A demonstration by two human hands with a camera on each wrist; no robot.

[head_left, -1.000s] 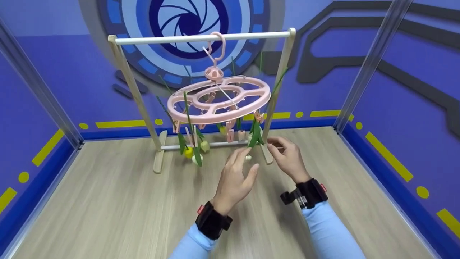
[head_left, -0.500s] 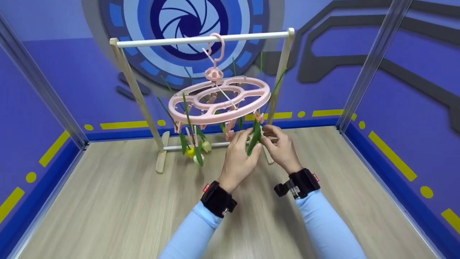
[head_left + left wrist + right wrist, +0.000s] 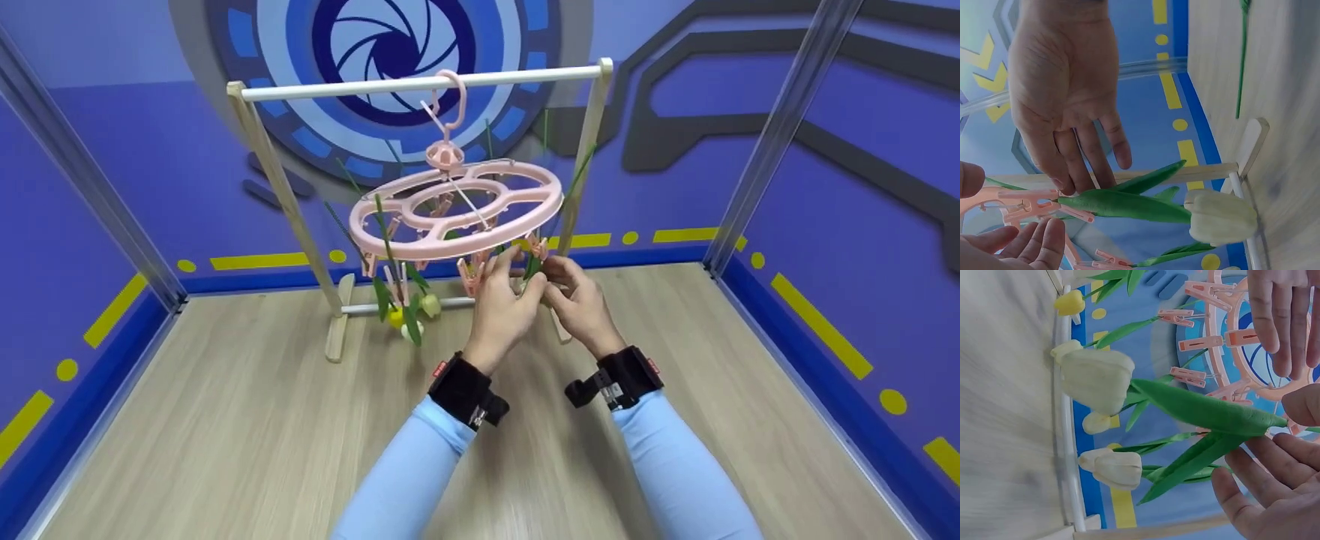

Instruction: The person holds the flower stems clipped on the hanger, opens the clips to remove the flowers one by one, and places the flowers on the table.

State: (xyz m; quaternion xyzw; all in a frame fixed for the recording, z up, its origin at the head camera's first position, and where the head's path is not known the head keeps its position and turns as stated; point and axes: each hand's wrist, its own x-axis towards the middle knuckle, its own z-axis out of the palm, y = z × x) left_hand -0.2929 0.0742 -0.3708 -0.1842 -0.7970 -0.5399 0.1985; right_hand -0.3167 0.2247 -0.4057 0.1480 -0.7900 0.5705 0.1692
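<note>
A white tulip (image 3: 1221, 216) hangs head down from a pink clip (image 3: 1027, 202) on the round pink hanger (image 3: 457, 244). At the leaf base just below that clip, my right hand (image 3: 589, 307) pinches the tulip with thumb and index finger; its other fingers are loosely bent. Beside the same clip, my left hand (image 3: 506, 311) is held with its fingers fairly straight and the thumb apart from them. In the right wrist view the fingers (image 3: 1280, 332) of the left hand show near the hanger, holding nothing visible. The head view hides the tulip's bloom behind the hands.
The hanger hooks over a white rail (image 3: 330, 88) on a wooden-legged stand (image 3: 277, 187). Several other tulips, including a yellow one (image 3: 1069, 304), hang from more clips. In the left wrist view a green stem (image 3: 1241, 62) shows above the tabletop. Blue walls enclose the table.
Both hands have moved up and in to the tulip at the hanger's right side. The right fingers have closed on it near its clip. The hanger has stayed almost still.
</note>
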